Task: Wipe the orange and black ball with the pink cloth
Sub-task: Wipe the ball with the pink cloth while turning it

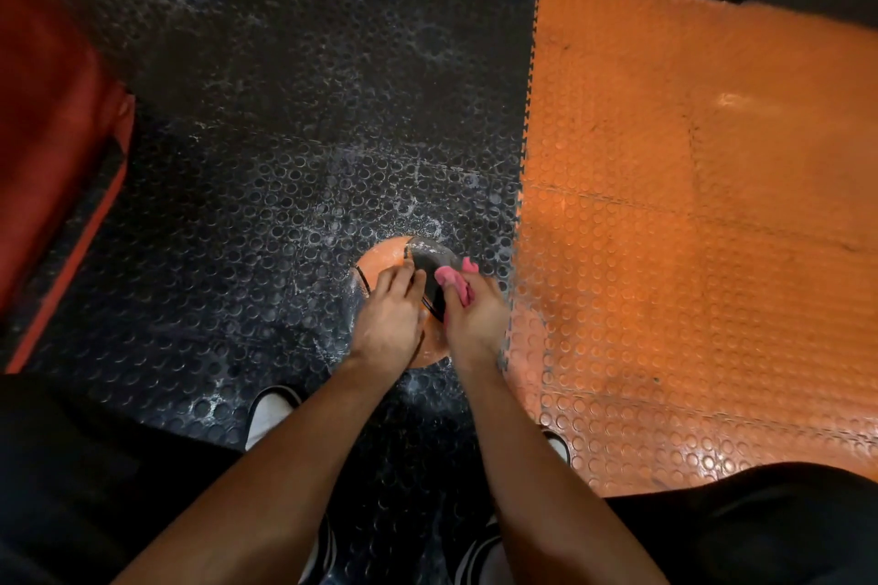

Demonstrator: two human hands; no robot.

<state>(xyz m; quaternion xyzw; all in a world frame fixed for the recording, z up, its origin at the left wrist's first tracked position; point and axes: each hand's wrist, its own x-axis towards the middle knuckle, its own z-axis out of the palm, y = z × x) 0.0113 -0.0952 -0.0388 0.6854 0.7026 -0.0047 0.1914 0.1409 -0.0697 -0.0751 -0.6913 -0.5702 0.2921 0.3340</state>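
**Both hands on the ball at the seam of the floor mats**

At the far left edge we saw a red padded block (52, 147) lying along the black studded floor mat (285, 109), whose surface was smeared with whitish scuffs. Nearer to us, a white shoe toe (270, 413) rested on that mat beside our dark trouser leg (85, 480). Further right, our left hand (388, 323) lay on top of the orange and black ball (380, 254), fingers straight and spread over its upper face, pressing rather than clutching. The ball sat on the black mat, just beside the toothed seam where the colours met. Our right hand (475, 323) came next, its grip curled round the pink cloth (453, 278), which was bunched between thumb and fingers and touching the ball's black panel. To the right of the seam stretched the orange studded floor mat (689, 228), glossy under the light, with our other dark trouser leg (760, 527) over its near corner.
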